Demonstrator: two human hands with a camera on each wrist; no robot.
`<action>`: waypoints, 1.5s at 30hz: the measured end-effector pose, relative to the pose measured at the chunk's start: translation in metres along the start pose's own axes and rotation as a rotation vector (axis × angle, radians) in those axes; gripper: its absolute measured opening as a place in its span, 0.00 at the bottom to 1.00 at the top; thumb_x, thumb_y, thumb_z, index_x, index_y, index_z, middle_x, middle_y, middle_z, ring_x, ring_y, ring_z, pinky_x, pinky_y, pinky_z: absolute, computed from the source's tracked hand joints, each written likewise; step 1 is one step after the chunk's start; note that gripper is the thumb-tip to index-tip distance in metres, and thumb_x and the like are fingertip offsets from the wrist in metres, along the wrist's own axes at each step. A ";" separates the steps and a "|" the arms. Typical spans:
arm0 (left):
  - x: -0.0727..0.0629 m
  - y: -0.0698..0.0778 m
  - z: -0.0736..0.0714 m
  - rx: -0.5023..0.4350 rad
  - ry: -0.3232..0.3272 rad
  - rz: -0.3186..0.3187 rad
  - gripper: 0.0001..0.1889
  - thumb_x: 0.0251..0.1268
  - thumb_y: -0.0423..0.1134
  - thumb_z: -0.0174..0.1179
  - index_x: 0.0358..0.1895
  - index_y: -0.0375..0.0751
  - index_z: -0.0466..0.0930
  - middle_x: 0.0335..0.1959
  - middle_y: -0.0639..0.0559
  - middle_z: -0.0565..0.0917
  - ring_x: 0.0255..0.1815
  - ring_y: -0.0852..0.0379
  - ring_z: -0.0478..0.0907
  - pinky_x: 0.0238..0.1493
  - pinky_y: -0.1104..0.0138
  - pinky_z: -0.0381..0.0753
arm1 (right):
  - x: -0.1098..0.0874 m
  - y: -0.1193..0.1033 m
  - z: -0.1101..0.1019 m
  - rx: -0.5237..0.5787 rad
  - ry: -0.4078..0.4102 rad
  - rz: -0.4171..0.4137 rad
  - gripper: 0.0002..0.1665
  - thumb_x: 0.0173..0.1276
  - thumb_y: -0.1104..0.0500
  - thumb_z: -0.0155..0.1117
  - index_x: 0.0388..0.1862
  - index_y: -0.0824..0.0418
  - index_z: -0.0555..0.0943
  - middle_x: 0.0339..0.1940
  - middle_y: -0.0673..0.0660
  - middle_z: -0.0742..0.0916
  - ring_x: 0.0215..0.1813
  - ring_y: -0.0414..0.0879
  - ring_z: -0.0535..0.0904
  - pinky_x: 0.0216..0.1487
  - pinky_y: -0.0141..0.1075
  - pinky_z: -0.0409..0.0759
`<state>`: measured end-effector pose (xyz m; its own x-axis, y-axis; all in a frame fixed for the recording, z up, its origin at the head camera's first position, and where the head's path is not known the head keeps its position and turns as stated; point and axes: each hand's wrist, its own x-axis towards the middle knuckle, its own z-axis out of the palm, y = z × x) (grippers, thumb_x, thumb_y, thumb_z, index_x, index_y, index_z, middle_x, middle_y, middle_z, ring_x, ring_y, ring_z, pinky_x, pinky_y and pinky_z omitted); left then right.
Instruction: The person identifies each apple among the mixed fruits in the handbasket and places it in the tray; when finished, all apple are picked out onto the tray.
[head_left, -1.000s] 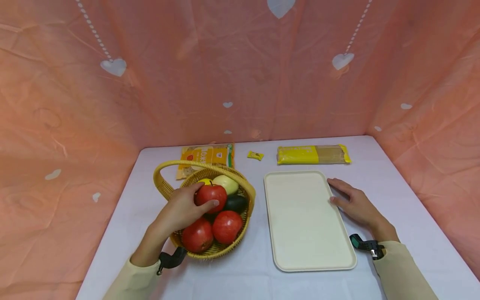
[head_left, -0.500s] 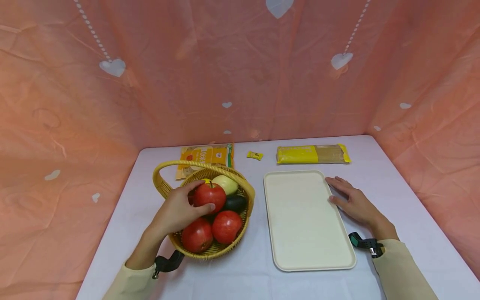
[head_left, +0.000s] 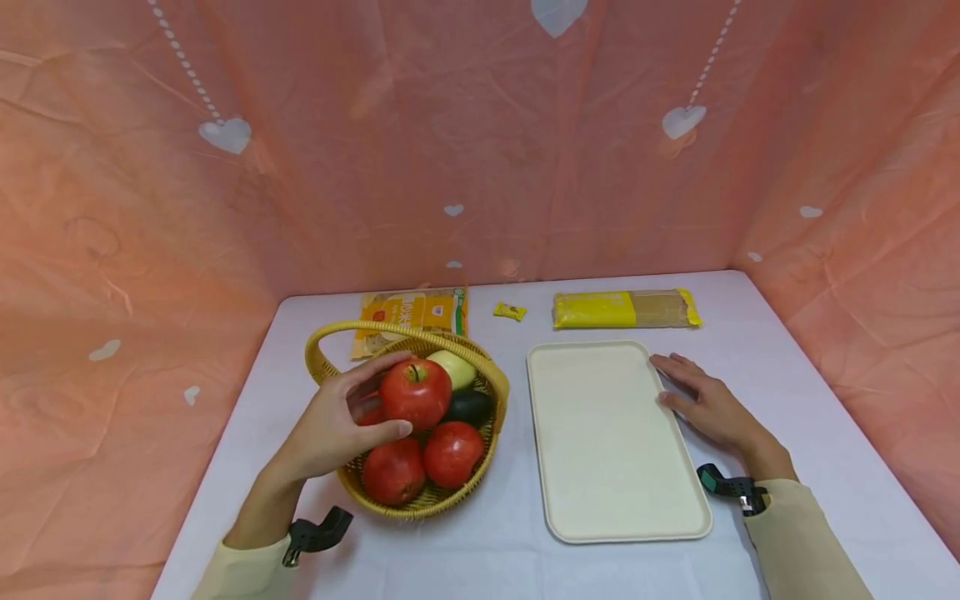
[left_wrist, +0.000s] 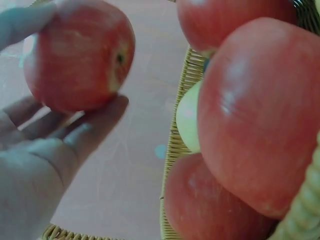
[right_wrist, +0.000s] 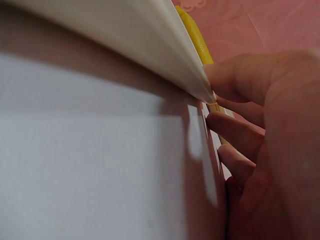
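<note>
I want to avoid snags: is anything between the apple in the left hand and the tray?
Yes: the right side of the basket, with its handle's right end, lies between the apple and the tray. Past it, only tablecloth shows before the tray.

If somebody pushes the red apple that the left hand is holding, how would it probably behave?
The held red apple would probably roll, as its sides are rounded. Its glossy skin may slide a little against the fingers. It seems firm: no dent shows where they touch it.
</note>
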<state>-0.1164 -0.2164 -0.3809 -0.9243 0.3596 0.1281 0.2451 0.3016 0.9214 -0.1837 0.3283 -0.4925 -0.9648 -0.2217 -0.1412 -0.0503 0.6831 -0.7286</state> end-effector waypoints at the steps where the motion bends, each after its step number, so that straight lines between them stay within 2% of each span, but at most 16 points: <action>1: 0.000 0.000 0.000 -0.027 -0.016 0.024 0.39 0.63 0.31 0.79 0.79 0.43 0.75 0.74 0.43 0.79 0.68 0.48 0.85 0.66 0.67 0.85 | 0.000 0.000 0.000 0.004 0.000 0.003 0.44 0.82 0.50 0.68 0.90 0.53 0.63 0.91 0.66 0.60 0.92 0.71 0.45 0.82 0.79 0.49; 6: -0.002 0.005 0.004 -0.110 -0.086 0.120 0.40 0.62 0.27 0.77 0.79 0.41 0.74 0.73 0.43 0.80 0.67 0.52 0.85 0.68 0.66 0.85 | -0.001 -0.001 0.000 0.025 -0.005 0.009 0.43 0.82 0.50 0.67 0.90 0.52 0.63 0.92 0.66 0.59 0.92 0.70 0.44 0.82 0.79 0.48; 14: -0.002 0.017 0.023 -0.186 -0.192 0.183 0.40 0.62 0.26 0.75 0.80 0.41 0.73 0.74 0.43 0.80 0.70 0.49 0.83 0.69 0.61 0.86 | -0.003 -0.004 0.000 0.033 -0.011 0.013 0.43 0.82 0.49 0.67 0.90 0.52 0.62 0.92 0.66 0.58 0.92 0.71 0.44 0.80 0.81 0.48; 21: 0.006 0.027 0.044 -0.147 -0.230 0.230 0.40 0.60 0.29 0.78 0.78 0.44 0.76 0.70 0.45 0.83 0.66 0.48 0.85 0.67 0.59 0.87 | -0.003 -0.002 -0.001 0.040 -0.004 -0.007 0.43 0.83 0.51 0.66 0.90 0.53 0.63 0.92 0.66 0.59 0.92 0.70 0.43 0.81 0.80 0.47; 26: 0.011 0.033 0.057 -0.109 -0.221 0.238 0.40 0.60 0.33 0.80 0.77 0.47 0.77 0.70 0.49 0.84 0.65 0.49 0.86 0.67 0.59 0.88 | -0.002 0.000 -0.001 0.043 -0.004 -0.007 0.43 0.83 0.51 0.66 0.90 0.52 0.62 0.92 0.65 0.59 0.92 0.70 0.43 0.81 0.80 0.47; 30: 0.009 0.035 0.060 -0.075 -0.222 0.255 0.39 0.59 0.33 0.81 0.76 0.47 0.78 0.69 0.50 0.85 0.64 0.49 0.86 0.67 0.58 0.88 | -0.001 0.001 -0.001 0.040 -0.008 -0.003 0.43 0.83 0.50 0.66 0.90 0.51 0.62 0.92 0.65 0.59 0.92 0.70 0.43 0.81 0.80 0.47; 36: 0.007 0.037 0.063 -0.070 -0.295 0.245 0.40 0.61 0.36 0.80 0.78 0.49 0.76 0.71 0.52 0.84 0.66 0.51 0.84 0.69 0.57 0.87 | 0.000 0.000 -0.001 0.034 -0.007 -0.001 0.43 0.83 0.50 0.66 0.90 0.51 0.62 0.92 0.66 0.58 0.92 0.70 0.43 0.81 0.81 0.48; 40: 0.010 0.037 0.078 -0.119 -0.340 0.277 0.39 0.63 0.35 0.78 0.79 0.45 0.75 0.72 0.50 0.84 0.68 0.51 0.83 0.70 0.57 0.86 | 0.001 0.000 -0.001 0.036 -0.010 -0.002 0.43 0.83 0.50 0.66 0.90 0.52 0.62 0.92 0.66 0.58 0.92 0.70 0.43 0.81 0.81 0.47; 43: 0.015 0.038 0.096 -0.190 -0.363 0.309 0.39 0.63 0.32 0.77 0.78 0.41 0.74 0.72 0.45 0.83 0.68 0.51 0.83 0.71 0.56 0.85 | 0.000 0.000 -0.001 0.039 -0.012 0.005 0.43 0.83 0.50 0.66 0.90 0.52 0.62 0.92 0.66 0.58 0.92 0.70 0.43 0.81 0.81 0.47; 45: 0.019 0.039 0.109 -0.217 -0.356 0.319 0.39 0.63 0.31 0.77 0.78 0.42 0.75 0.71 0.45 0.83 0.68 0.52 0.83 0.70 0.57 0.85 | 0.000 0.000 -0.001 0.037 -0.012 0.008 0.43 0.83 0.49 0.66 0.90 0.53 0.63 0.92 0.66 0.58 0.92 0.71 0.43 0.81 0.81 0.47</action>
<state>-0.0925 -0.1014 -0.3831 -0.6477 0.6929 0.3168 0.3969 -0.0481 0.9166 -0.1835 0.3286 -0.4915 -0.9621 -0.2245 -0.1547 -0.0329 0.6589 -0.7515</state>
